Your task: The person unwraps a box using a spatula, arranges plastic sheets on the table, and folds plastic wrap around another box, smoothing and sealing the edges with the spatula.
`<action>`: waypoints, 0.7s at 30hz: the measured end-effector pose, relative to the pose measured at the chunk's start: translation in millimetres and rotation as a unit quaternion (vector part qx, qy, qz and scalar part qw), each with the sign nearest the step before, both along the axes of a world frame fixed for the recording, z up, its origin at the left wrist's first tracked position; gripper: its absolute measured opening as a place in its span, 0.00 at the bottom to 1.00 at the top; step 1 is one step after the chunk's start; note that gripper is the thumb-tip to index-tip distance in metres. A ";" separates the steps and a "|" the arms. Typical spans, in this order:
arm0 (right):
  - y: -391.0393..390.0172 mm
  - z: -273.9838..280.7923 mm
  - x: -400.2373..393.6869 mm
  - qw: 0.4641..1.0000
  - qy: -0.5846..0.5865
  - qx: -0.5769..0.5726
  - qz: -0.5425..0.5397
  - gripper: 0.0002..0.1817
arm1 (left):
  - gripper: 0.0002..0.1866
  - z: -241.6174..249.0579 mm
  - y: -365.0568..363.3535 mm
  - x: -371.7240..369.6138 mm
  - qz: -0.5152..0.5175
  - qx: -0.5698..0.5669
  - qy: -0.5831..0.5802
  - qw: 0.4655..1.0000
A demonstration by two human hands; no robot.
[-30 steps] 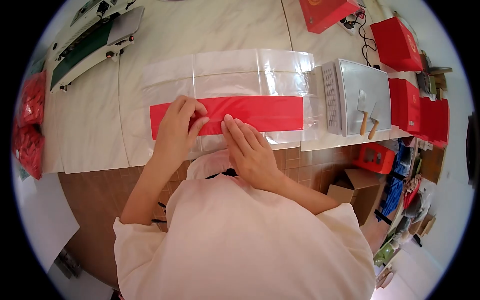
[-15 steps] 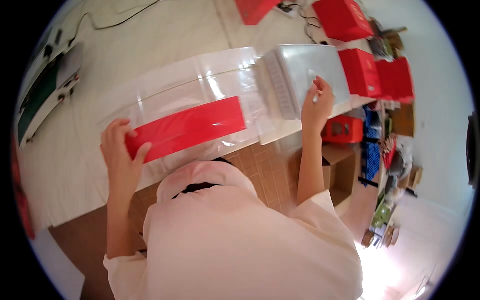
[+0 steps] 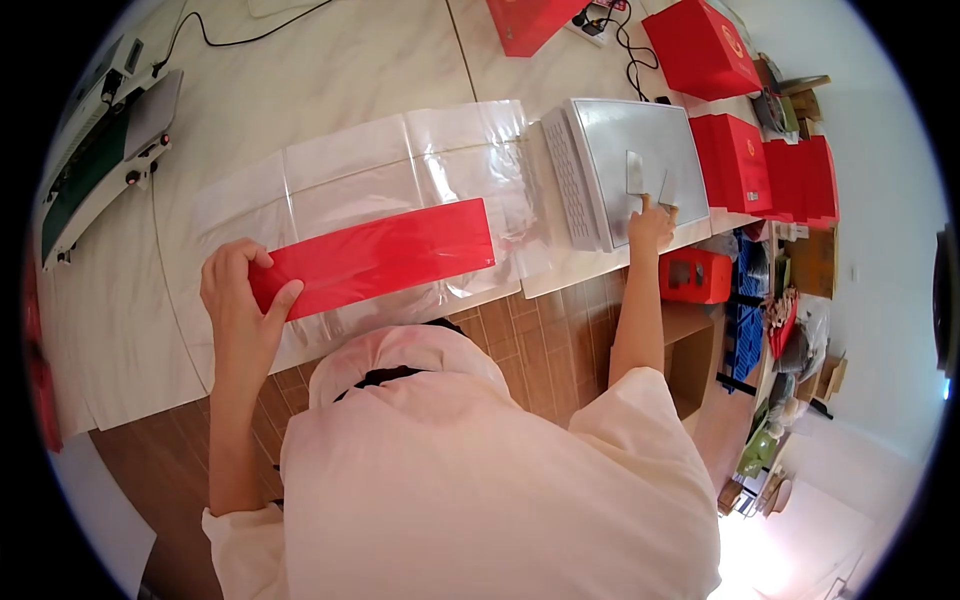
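My left hand (image 3: 240, 290) is closed around the left end of a long red box (image 3: 375, 255), thumb on the near side and fingers on the far side. The box lies across clear plastic film (image 3: 350, 160) on the table, and shiny film seems to cover its top. Over the near part of a silver metal case (image 3: 600, 140), my right hand (image 3: 652, 228) reaches with finger and thumb apart. Its fingertips touch or nearly touch two small pale, card-like pieces, one a rectangle (image 3: 635, 172) and one slanted (image 3: 667, 187).
Red boxes (image 3: 728, 160) stand to the right of the case, with another (image 3: 700, 50) behind them. A machine with a green belt (image 3: 95, 180) sits at the far left. Black cables (image 3: 635, 60) lie at the back. Below the table edge, an open cardboard box (image 3: 692, 370) stands by shelving.
My right hand has come down and toward me on the case, its fingers spreading from a pinch. The small pieces now show on the lid. My left hand keeps its hold.
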State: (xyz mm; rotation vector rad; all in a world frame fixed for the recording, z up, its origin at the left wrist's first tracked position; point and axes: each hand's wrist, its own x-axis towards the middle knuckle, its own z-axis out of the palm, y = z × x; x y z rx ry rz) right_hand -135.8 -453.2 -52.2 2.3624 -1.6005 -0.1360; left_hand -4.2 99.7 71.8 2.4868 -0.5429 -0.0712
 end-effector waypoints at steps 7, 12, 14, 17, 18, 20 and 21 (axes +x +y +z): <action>-62.9 -60.9 -22.9 0.975 -0.145 0.028 0.165 0.20 | 0.21 -4.5 3.0 2.7 -0.015 -0.008 -0.017 1.000; 70.8 78.9 8.1 0.765 -0.445 0.393 0.249 0.17 | 0.21 -0.7 2.1 1.9 -0.014 0.013 -0.038 0.999; 131.7 128.3 12.0 0.744 -0.372 0.403 0.382 0.13 | 0.21 1.0 1.4 2.6 -0.020 -0.007 -0.018 1.000; 211.6 176.0 38.9 0.619 -0.240 0.463 0.588 0.10 | 0.22 -0.7 1.3 2.2 -0.018 0.000 -0.021 1.000; 223.9 181.6 49.9 0.580 -0.171 0.437 0.666 0.11 | 0.22 -0.5 0.3 2.5 -0.015 0.002 -0.018 1.000; 233.5 180.4 61.4 0.561 -0.131 0.461 0.675 0.11 | 0.22 -0.6 0.2 3.0 -0.018 -0.010 -0.025 0.999; 235.4 179.4 67.2 0.538 -0.090 0.486 0.683 0.11 | 0.22 -1.0 0.9 2.2 -0.018 -0.019 -0.031 0.999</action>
